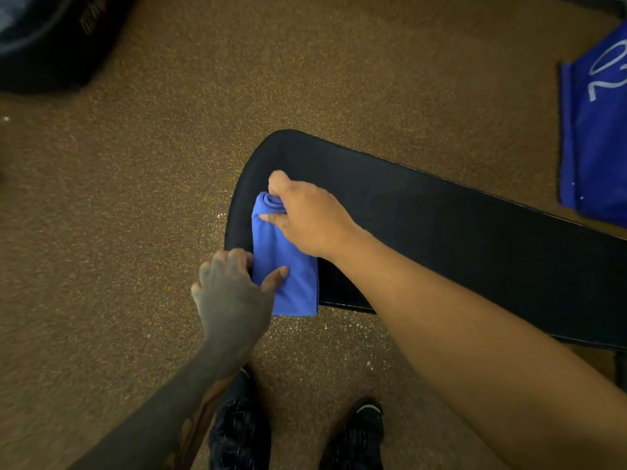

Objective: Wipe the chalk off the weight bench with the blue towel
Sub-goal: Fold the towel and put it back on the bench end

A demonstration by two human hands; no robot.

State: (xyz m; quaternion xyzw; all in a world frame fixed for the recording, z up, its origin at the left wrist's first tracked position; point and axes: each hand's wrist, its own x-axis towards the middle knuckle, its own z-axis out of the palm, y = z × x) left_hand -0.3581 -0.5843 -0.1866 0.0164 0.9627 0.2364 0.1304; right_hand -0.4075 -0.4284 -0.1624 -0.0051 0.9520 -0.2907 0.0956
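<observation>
The black padded weight bench (441,225) runs from the centre to the right edge, its rounded end pointing left. A folded blue towel (288,266) lies across that end and hangs over the near edge. My right hand (305,215) grips the towel's far, rolled end against the pad. My left hand (234,293) holds the towel's near part at the bench's corner, thumb on top of the cloth. No chalk marks are visible on the dark pad.
Speckled brown rubber floor (135,232) surrounds the bench, with pale dust near its end. A large black tyre-like object (51,39) sits at the top left. A blue banner (597,130) lies at the right. My two dark shoes (298,432) stand below.
</observation>
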